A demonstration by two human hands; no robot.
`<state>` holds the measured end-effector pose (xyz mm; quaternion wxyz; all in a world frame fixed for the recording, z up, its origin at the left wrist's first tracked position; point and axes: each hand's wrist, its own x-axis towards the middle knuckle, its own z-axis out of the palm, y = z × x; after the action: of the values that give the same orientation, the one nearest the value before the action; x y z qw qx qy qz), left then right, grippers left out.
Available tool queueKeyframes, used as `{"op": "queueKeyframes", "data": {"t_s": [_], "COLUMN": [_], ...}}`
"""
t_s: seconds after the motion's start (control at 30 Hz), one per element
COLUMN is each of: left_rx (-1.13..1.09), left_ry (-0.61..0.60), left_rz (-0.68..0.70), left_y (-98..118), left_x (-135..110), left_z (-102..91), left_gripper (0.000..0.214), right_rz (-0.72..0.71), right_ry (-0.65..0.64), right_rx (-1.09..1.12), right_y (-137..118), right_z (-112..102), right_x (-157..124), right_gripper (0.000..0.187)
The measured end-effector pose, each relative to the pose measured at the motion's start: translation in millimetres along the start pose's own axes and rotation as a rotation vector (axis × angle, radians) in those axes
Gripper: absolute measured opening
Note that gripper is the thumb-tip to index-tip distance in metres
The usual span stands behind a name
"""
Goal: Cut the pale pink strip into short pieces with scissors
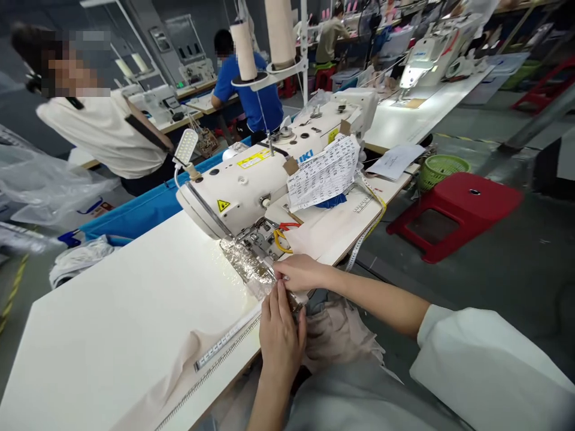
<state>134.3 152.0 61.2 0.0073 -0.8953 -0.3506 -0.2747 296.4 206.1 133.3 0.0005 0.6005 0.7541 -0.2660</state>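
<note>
My right hand (300, 273) is closed in a pinch at the front edge of the sewing table, over the shiny bed of a white sewing machine (251, 179). Just below it is my left hand (281, 329), its fingers drawn together and their tips meeting the right fingertips. Pale fabric (264, 288) shows at the fingertips; the part inside the grip is mostly hidden. More pale pink fabric (344, 326) hangs over my lap beneath the hands. Yellow-and-red-handled snips (282, 238) lie beside the machine's needle area, near the right hand.
A ruler (220, 346) and pale cloth (184, 365) lie along the white tabletop (112, 311). Written sheets (323, 173) lean on the machine, and a tape measure (375, 218) hangs off the edge. To the right stand a red stool (467, 197) and a green basket (442, 170). Other people work beyond.
</note>
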Motion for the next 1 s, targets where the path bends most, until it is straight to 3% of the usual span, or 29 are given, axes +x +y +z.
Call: {"op": "queueKeyframes", "data": {"t_s": [0.2, 0.33, 0.57, 1.0], "left_rx": [0.121, 0.193, 0.255, 0.253], "left_ry": [-0.033, -0.076, -0.075, -0.07], "left_rz": [0.007, -0.03, -0.024, 0.01], "left_y": [0.7, 4.7, 5.5, -1.6], "left_x": [-0.7, 1.3, 2.1, -1.0], "left_z": [4.7, 4.2, 4.4, 8.0], "left_gripper": [0.065, 0.048, 0.047, 0.051], "right_rz": [0.02, 0.05, 0.118, 0.184], "right_ry": [0.046, 0.105, 0.169, 0.22], "right_rx": [0.048, 0.093, 0.157, 0.172], "right_y": [16.5, 46.3, 93.3, 98.2], "right_z": [-3.8, -8.2, -15.1, -14.9], "right_x": [-3.3, -13.7, -35.0, -39.8], "right_gripper": [0.006, 0.008, 0.013, 0.01]}}
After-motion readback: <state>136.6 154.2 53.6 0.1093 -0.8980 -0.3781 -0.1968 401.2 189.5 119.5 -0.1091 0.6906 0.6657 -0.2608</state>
